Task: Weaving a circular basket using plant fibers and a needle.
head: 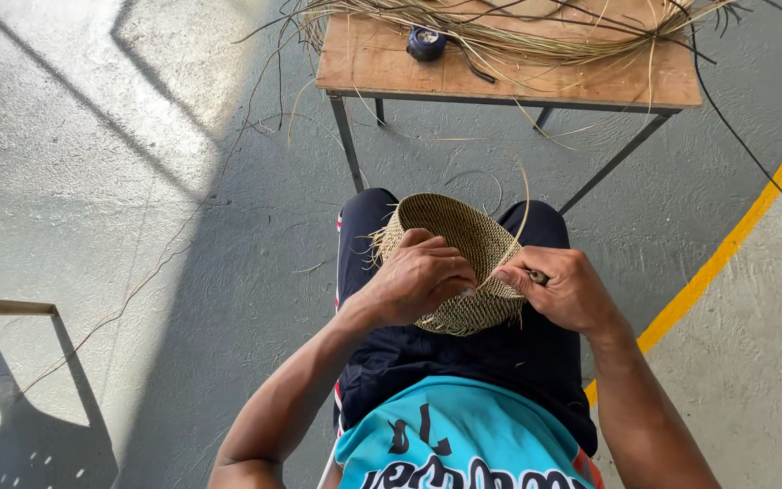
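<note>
1. A round, tan basket of woven grass fibre [459, 240] rests on the seated person's lap, across dark shorts, opening tilted up and toward the body. This keeps the rim within reach of both hands.
2. Left hand [418, 276]: fingers curled closed over the near rim of the basket, pressing it. Judgement: it steadies the rim so the weave does not shift.
3. Right hand [567, 290]: closed in a pinch at the rim's right side, gripping a small dark tool [538, 276] together with a pale loose fibre strand [523, 213] that arcs upward from the rim. What kind of tool it is cannot be told.
4. Loose fibre ends [382, 244] bristle from the basket's left edge, unworked.
5. Ahead, well apart from the lap: a brown wooden tabletop [391, 63] on thin metal legs, carrying a sprawling bundle of dry straw-coloured fibres [536, 32] and a small dark round container [425, 43].
6. Stray fibres trail over the grey concrete floor [92, 181]; a yellow painted line [735, 240] runs at right.
7. Nothing lies between hands and basket.
</note>
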